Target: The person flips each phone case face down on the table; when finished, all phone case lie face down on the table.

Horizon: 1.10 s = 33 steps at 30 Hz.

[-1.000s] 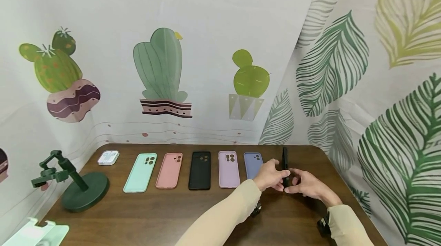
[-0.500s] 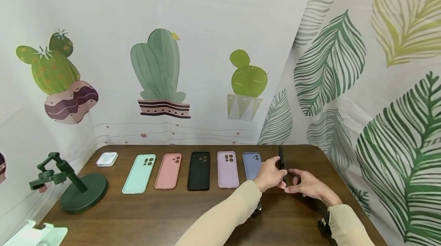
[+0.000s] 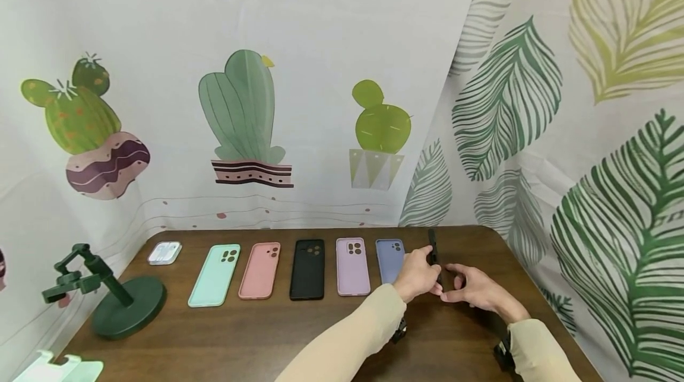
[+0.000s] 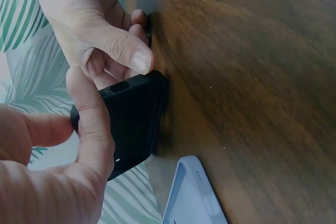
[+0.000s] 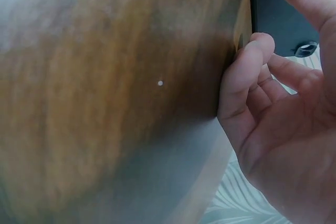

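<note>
On the right side of the table, a black phone case [image 3: 433,245] stands on its long edge. My left hand [image 3: 419,274] pinches it between thumb and fingers, as the left wrist view shows. At the case's near end is my right hand [image 3: 478,291]. Its thumb touches a lower corner and its other fingers curl beside the far face, low against the tabletop. The left wrist view shows the case's port opening [image 4: 119,86] between the two hands. A blue phone case [image 3: 390,258] lies just left of my left hand, partly covered by it.
A lilac case [image 3: 353,266], a black case [image 3: 307,269], a pink case [image 3: 259,271] and a mint case [image 3: 215,275] lie in a row on the brown table [image 3: 240,334]. Farther left are a small clear box [image 3: 164,253], a green stand [image 3: 128,308] and a mint plastic piece [image 3: 69,368].
The held black case has shifted slightly left, its far end leaning that way, and my left fingers have moved along it. My right hand stays nearly still. The head view has turned a little.
</note>
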### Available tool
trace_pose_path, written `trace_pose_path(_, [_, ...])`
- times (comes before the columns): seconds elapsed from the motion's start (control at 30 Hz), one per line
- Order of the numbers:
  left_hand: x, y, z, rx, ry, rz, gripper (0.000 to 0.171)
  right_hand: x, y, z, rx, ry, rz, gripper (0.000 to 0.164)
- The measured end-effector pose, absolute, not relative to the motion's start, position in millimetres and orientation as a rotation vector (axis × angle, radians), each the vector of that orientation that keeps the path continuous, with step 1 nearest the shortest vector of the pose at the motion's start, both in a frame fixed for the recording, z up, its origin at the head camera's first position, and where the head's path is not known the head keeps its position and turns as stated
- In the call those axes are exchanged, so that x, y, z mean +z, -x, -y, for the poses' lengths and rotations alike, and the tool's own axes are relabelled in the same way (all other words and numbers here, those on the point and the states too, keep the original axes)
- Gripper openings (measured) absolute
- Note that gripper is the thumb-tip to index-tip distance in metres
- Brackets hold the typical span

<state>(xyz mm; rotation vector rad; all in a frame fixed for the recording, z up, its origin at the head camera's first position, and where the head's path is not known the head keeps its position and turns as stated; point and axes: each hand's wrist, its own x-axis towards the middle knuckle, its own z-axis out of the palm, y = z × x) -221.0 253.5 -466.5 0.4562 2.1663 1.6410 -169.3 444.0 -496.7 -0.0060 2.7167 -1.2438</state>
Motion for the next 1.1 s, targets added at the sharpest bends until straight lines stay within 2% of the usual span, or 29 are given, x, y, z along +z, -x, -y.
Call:
trace_pose_path(0.23, [-476.3,219.6,-255.9,1.646,-0.437,-2.189,0.056,-495.7,168.3,-447.3,-1.258,-0.019,-2.695,0.091])
trace_pose_path(0.47, [-487.1,215.9,-258.5,1.576,-0.409,-2.221,0.077,-497.5,166.7,-451.3,-1.265,-0.056,-2.703,0.093])
trace_pose_path(0.7, [-494.8,214.2,-266.4,1.490,-0.381,-2.291,0.052,-499.4,166.1,-454.2,-1.267,-0.103,-2.720,0.094])
trace_pose_path(1.0, [-496.8,214.0,-272.8,1.347,-0.421,-2.389,0.052,-500.1,165.8,-460.5,-1.289,-0.134,-2.714,0.095])
trace_pose_path(1.1, [-497.3,212.6,-275.0,1.281,-0.438,-2.434,0.042,-501.2,164.7,-463.4,-1.280,-0.135,-2.721,0.094])
